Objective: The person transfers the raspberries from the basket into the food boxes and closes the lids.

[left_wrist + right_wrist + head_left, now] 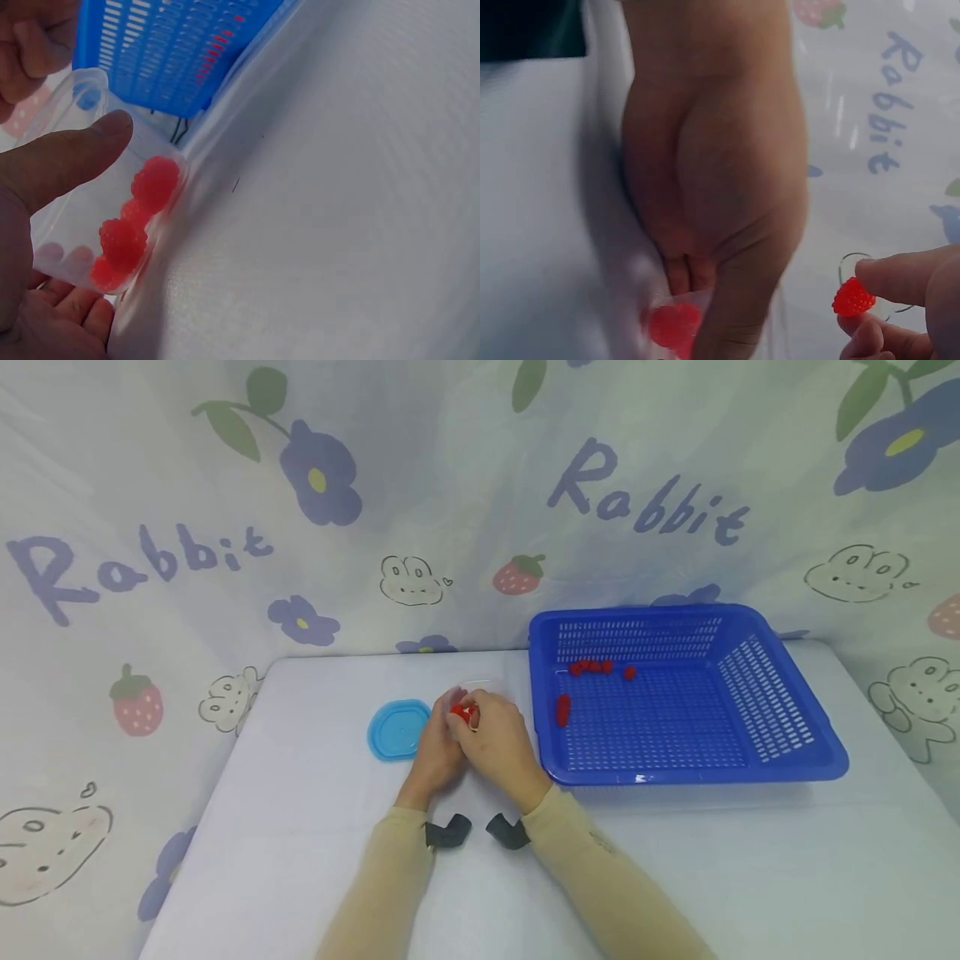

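Observation:
My left hand (pixel 437 752) grips a clear plastic container (pixel 109 176), thumb over its side and fingers around the other side. Several red raspberries (pixel 124 244) lie in it, gathered along its lower wall. Between thumb and fingers, my right hand (pixel 498 741) pinches a single raspberry (pixel 853 298); in the head view it is close over the container's mouth. The hands hide most of the container from the head camera. Just left of them, a light blue lid (pixel 401 729) lies flat on the table.
A large blue basket (pixel 697 772) with slotted walls stands to the right. More raspberries (pixel 592 667) lie inside it along its back and left. The white table (pixel 300 810) meets a printed cloth (pixel 450 510) at the back. Dark bands (pixel 450 832) sit at both wrists.

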The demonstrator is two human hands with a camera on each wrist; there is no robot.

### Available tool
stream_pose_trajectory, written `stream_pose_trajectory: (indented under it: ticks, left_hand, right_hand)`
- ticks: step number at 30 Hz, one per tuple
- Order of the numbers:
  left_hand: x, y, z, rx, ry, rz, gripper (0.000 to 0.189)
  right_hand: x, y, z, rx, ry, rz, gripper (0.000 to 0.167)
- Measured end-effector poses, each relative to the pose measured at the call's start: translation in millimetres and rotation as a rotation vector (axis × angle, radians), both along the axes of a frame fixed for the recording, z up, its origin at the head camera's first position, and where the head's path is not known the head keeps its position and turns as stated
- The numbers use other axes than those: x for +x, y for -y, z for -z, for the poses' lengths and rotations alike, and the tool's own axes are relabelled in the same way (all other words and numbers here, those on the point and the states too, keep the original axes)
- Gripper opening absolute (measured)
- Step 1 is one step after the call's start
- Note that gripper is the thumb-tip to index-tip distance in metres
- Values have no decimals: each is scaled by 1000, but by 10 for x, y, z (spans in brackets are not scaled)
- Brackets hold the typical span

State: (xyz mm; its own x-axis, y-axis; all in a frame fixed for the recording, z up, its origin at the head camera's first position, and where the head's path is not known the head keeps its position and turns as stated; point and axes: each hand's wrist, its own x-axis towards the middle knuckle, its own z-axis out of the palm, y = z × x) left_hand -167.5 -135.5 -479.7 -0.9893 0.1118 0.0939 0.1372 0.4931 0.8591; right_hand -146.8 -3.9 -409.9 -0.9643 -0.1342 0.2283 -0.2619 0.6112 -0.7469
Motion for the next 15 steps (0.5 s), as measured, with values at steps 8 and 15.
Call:
stream_pose_trajectory:
  ticks: [8, 15]
  left_hand:
    - [-22, -1, 23, 24, 22, -22, 67]
    - [-15, -12, 15, 31, 50, -29, 78]
  right_hand:
    - [-34, 46, 156, 51, -77, 94, 27]
    - [-92, 31, 267, 161, -206, 179, 25]
